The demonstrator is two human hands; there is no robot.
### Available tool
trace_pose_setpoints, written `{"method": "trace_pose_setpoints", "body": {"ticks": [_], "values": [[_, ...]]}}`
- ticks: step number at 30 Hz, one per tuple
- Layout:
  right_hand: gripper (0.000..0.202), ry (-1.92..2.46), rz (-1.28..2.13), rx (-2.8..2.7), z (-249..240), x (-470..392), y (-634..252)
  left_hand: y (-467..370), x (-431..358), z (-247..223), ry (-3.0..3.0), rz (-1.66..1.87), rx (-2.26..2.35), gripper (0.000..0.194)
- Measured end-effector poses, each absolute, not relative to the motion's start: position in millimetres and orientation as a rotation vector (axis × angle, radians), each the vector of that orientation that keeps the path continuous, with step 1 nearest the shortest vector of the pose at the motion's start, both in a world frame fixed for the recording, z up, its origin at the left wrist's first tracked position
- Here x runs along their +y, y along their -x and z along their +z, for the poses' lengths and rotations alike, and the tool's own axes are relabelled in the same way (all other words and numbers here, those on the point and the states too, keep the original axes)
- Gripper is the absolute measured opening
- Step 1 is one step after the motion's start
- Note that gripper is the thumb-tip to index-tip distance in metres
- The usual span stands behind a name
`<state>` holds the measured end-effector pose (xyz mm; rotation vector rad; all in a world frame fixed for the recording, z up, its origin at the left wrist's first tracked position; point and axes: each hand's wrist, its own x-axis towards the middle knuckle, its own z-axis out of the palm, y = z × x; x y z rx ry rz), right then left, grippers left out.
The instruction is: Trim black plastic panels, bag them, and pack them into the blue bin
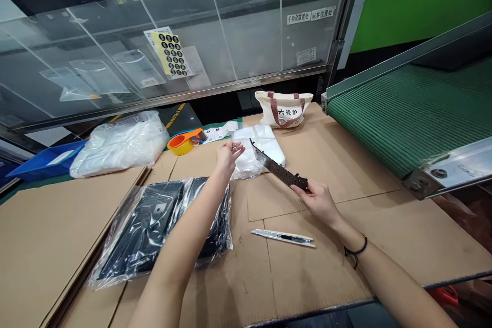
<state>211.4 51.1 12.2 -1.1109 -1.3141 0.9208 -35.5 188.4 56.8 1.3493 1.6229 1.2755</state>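
My right hand (318, 203) grips the lower end of a thin black perforated plastic panel (277, 168), with small tabs along its edges, held tilted above the table. Beyond it lies a stack of clear-white plastic bags (258, 139). At the left edge of that stack is my left hand (228, 157), its fingers curled together. Whether a bag's edge is pinched in them is too small to make out. A white utility knife (283, 238) lies on the cardboard below the panel. Left of it, partly behind my left forearm, clear bags hold black flat parts (144, 225).
Cardboard (307, 277) covers the table. A green conveyor belt (388, 107) slopes down at the right. Toward the back are a canvas tote (285, 110), an orange-and-yellow tape dispenser (184, 142), a bulky plastic bundle (121, 142) and a blue tray (42, 163). A clear pocket panel (246, 36) stands behind.
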Motion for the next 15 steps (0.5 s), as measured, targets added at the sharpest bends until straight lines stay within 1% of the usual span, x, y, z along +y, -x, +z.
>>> {"method": "trace_pose_setpoints", "body": {"ticks": [3,5,6,8,10,13,15], "values": [[0.032,1.134,0.896,-1.277,11.7,51.4,-211.4,32.6,182.6,57.6,-1.314,1.301,1.636,0.012],[0.029,1.137,0.891,-1.222,12.8,52.9,-211.9,33.0,171.5,57.0,-1.338,1.286,1.659,0.018],[0.030,1.135,0.885,-1.189,14.7,53.5,-212.4,34.2,164.4,56.9,-1.361,1.271,1.669,0.019],[0.036,1.101,0.904,-1.069,21.3,52.3,-213.9,37.8,148.5,57.5,-1.414,1.226,1.673,0.014],[0.040,1.027,1.012,-0.881,29.5,44.7,-216.2,41.5,133.1,59.4,-1.455,1.164,1.650,0.010],[0.043,0.947,1.291,-0.611,35.4,17.7,-220.9,42.6,115.0,62.9,-1.475,1.033,1.582,0.019],[0.041,0.989,1.507,-0.520,31.0,-7.2,-223.5,40.0,107.1,65.0,-1.482,0.932,1.529,0.021]]}}
